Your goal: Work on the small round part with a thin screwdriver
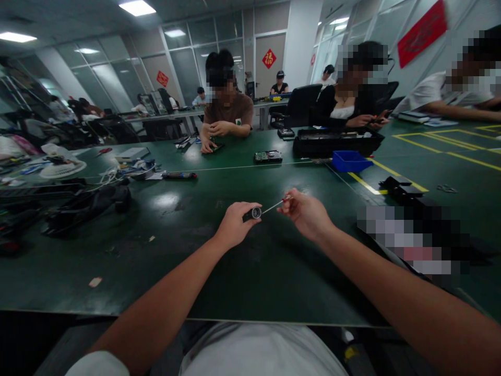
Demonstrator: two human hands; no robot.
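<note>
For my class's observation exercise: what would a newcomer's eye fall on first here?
Probably the centre: over the green table, the left hand holds a black cylinder and the right hand a thin screwdriver angled toward it. Then come the blue bin, right of centre, and the red diamond decoration on the background door.

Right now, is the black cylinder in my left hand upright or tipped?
Tipped: the black cylinder is held sideways in your left hand, its ringed round end facing the camera.
</note>
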